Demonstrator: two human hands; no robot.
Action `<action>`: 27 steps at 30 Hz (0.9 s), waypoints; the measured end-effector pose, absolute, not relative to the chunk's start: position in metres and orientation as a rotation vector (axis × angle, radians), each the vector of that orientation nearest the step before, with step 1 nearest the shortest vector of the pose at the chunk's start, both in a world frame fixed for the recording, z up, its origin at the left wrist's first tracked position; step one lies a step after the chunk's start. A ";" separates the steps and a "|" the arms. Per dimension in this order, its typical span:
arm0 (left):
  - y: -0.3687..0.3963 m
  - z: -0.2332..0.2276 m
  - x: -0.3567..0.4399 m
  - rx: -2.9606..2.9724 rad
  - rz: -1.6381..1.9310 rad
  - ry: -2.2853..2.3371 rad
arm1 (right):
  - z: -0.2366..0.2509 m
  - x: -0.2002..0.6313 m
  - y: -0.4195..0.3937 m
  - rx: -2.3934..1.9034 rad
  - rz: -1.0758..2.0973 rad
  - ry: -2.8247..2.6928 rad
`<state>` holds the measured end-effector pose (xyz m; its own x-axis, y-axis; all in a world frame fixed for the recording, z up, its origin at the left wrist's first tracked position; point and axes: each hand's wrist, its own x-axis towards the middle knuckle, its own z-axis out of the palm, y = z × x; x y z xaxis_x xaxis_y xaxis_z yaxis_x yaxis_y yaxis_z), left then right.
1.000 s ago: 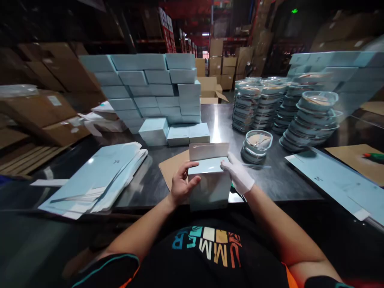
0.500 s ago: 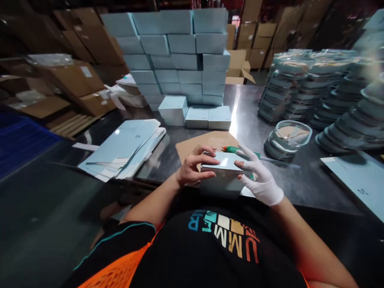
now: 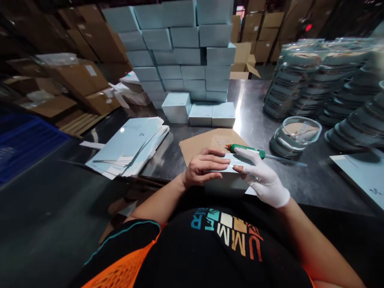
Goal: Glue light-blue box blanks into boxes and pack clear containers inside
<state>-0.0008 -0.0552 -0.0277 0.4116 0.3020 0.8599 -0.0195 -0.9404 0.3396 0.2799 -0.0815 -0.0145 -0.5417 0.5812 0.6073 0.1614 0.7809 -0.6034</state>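
A small white box (image 3: 226, 186) stands upright at the table's near edge, against my dark shirt. My left hand (image 3: 207, 168), bare, lies over the left part of its top, fingers together and thumb at the front edge. In a white glove with fingertips uncovered, my right hand (image 3: 262, 176) holds the right end, its thumb near the front edge and its fingers reaching along the far side. Just behind the box lies a green-handled screwdriver-like tool (image 3: 247, 150) with an orange end and a long shaft. Beneath it is a brown cardboard piece (image 3: 195, 145).
White boxes (image 3: 186, 56) are stacked in a tall wall at the back. Printed white sheets (image 3: 123, 138) lie to the left, another sheet (image 3: 360, 176) at the right. Stacked glass containers (image 3: 303, 84) fill the back right, with a separate one (image 3: 295, 138) nearer. A blue crate (image 3: 27, 144) is far left.
My left hand has slid right and flattened over the box top. My right hand stays at the right end, with its fingers shifted slightly. The whole view has shifted a little.
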 end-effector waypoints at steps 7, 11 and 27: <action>-0.049 -0.060 -0.004 2.000 1.681 0.665 | -0.057 0.279 -0.081 -1.093 0.958 -1.692; -0.054 -0.091 0.013 1.199 1.586 0.932 | -0.059 0.278 -0.067 -1.212 0.962 -1.162; 0.082 -0.020 0.031 0.831 1.455 0.973 | -0.129 0.262 -0.081 -1.309 0.648 -2.002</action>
<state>0.0312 0.0821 -0.0204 -0.1083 0.9936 -0.0312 -0.4080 -0.0159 0.9128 0.2621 -0.0811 -0.1293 -0.2889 0.9239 0.2508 0.6016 0.3790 -0.7031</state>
